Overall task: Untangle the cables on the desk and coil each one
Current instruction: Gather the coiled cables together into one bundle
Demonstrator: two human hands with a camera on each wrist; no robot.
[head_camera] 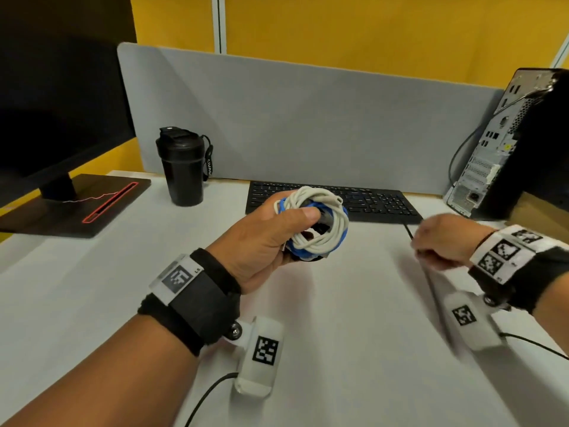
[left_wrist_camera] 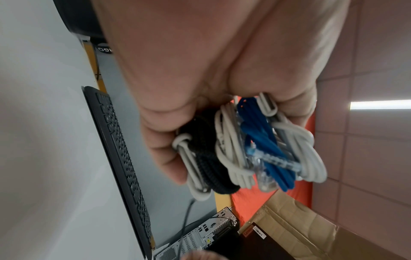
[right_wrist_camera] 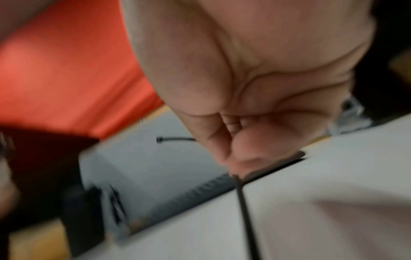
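Cable bundle (left_wrist_camera: pixel 244 149) in left hand (head_camera: pixel 261 241); black coil wrist-view only

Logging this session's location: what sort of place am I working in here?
Most likely an office cubicle desk. A grey partition screen backs the white desk, with a black keyboard, a monitor on its stand, and a desktop computer tower at the right edge.

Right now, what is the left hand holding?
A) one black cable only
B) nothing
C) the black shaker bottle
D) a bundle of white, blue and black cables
D: the left hand grips a bundle of cables, with white, blue and black loops showing in the left wrist view, held above the desk.
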